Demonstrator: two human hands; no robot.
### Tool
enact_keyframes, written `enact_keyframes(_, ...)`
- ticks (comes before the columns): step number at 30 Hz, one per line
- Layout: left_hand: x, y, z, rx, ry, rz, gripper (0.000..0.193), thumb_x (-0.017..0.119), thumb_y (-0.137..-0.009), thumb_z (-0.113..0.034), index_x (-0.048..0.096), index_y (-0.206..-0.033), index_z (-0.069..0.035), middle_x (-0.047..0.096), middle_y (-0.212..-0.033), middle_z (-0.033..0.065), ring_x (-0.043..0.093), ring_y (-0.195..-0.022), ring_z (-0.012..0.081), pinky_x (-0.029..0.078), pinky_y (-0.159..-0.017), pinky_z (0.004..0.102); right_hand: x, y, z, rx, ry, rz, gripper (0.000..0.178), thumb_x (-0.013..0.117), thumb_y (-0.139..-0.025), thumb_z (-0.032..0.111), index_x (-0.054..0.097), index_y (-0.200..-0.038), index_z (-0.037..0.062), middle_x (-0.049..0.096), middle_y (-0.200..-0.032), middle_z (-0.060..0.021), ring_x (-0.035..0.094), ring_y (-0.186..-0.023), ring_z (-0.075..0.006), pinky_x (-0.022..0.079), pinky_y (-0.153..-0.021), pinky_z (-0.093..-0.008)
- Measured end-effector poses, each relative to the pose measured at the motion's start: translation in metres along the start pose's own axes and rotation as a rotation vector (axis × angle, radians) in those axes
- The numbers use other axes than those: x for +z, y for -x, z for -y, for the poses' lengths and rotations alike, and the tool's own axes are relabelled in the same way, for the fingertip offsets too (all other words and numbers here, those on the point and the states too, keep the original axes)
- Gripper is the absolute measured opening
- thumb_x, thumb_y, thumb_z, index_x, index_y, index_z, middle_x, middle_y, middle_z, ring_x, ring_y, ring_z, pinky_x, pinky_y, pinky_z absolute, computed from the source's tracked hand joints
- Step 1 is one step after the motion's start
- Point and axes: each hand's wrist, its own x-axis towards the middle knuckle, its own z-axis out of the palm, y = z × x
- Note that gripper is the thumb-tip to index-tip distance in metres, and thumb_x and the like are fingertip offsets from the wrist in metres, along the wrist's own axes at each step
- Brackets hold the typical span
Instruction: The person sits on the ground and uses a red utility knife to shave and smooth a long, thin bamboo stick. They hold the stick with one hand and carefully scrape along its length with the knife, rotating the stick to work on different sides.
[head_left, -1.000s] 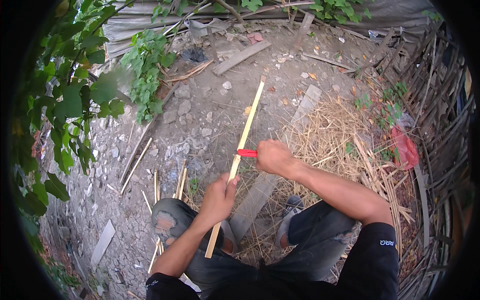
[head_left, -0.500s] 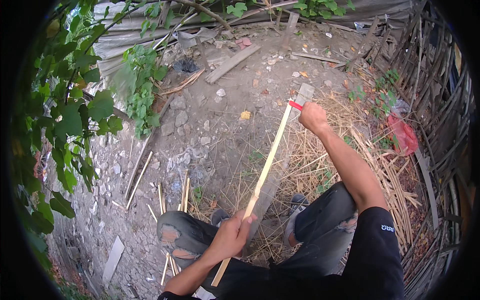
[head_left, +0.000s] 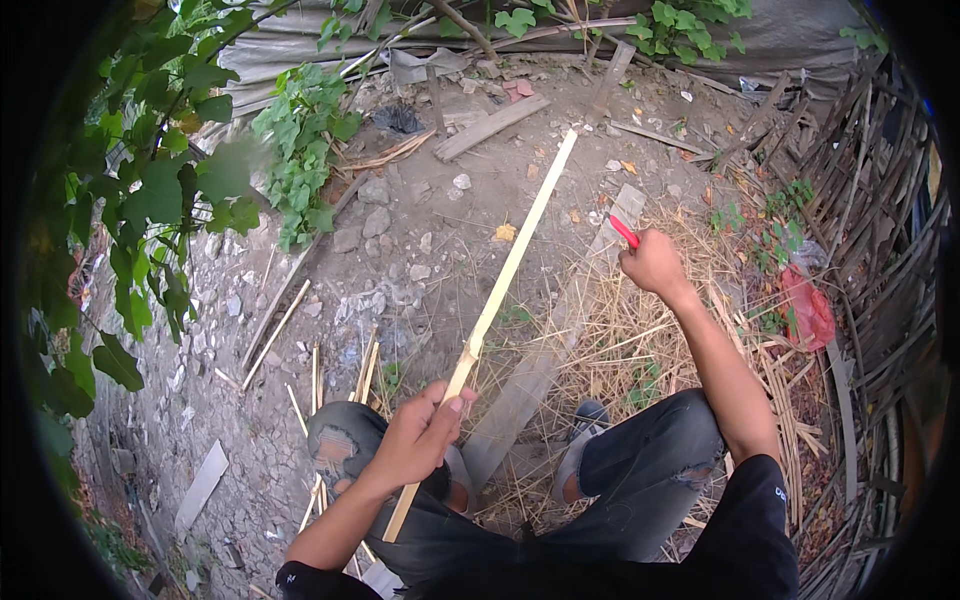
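A long pale strip of split wood, probably bamboo with a knot partway along, slants up and away from my lap. My left hand is closed round its lower part, below the knot. Out to the right, my right hand grips a red-handled tool, most likely a knife; its blade is not plain to see. The red tool is apart from the strip, over a long grey plank that runs from between my feet to the far side.
Pale shavings lie around the plank, with split strips piled at the right. More strips stand by my left knee. A woven stick fence borders the right, leafy vines the left. A red plastic bag lies near the fence.
The strip's far end has swung up and away from the red tool, which touched or nearly touched it before. My left hand has shifted left with the strip; my right hand has moved slightly right.
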Motion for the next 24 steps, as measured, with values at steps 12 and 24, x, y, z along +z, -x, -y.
enact_keyframes(12, 0.014, -0.053, 0.029, 0.174, -0.152, -0.172, 0.026, 0.045, -0.108, -0.019, 0.058, -0.120, -0.001, 0.040, -0.056, -0.0072, 0.037, -0.046, 0.0023, 0.029, -0.044, 0.0229, 0.013, 0.064, 0.113, -0.386, 0.012, 0.426, 0.020, 0.061, -0.076, 0.011, 0.073, -0.084, -0.0035, 0.070, -0.084, -0.0283, 0.070, -0.085, -0.0453, 0.057, -0.080, -0.0517)
enact_keyframes(24, 0.017, -0.049, 0.034, 0.165, -0.496, -0.246, 0.026, 0.049, -0.105, -0.022, 0.063, -0.113, -0.001, 0.053, -0.059, 0.0057, 0.054, -0.053, 0.0168, 0.043, -0.054, 0.0344, 0.043, 0.063, 0.116, -0.389, 0.082, 0.440, 0.024, 0.064, -0.083, 0.020, 0.072, -0.085, -0.0033, 0.071, -0.083, -0.0268, 0.072, -0.082, -0.0427, 0.058, -0.075, -0.0487)
